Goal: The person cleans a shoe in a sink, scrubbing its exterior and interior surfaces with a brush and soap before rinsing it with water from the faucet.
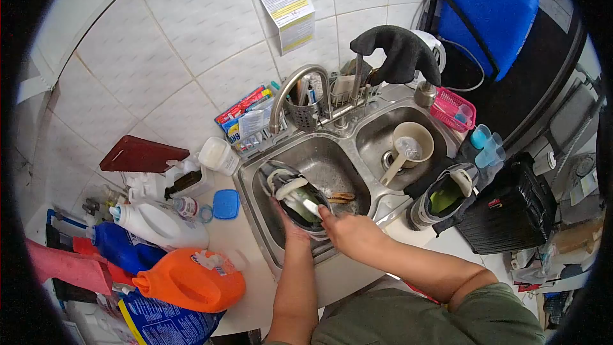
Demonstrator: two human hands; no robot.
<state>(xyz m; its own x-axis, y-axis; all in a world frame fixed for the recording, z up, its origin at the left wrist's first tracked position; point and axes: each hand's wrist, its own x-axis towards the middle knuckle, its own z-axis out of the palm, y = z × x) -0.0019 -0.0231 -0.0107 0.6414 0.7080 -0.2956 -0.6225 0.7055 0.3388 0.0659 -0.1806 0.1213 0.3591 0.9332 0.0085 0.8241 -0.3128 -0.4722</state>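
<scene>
My left hand [291, 222] is closed around the side of a grey shoe [275, 175], tilted over the left sink basin [319, 160]. The shoe's opening faces up, showing a pale tongue and greenish lining. In my right hand [345, 231] is a white-handled brush [311, 206], its far end reaching into the shoe; the bristles are hidden. On the basin floor lies a wooden-looking brush [341, 197]. The matching shoe [443, 199] stands upright on the counter to the right, with dark cloth around it.
A beige dipper [412, 144] sits in the right basin. The curved faucet [295, 83] rises behind the left one. Detergent bottles, among them an orange jug [198, 281] and a white jug [163, 225], crowd the left counter near a blue lid [226, 204]. Small cups [488, 147] stand at right.
</scene>
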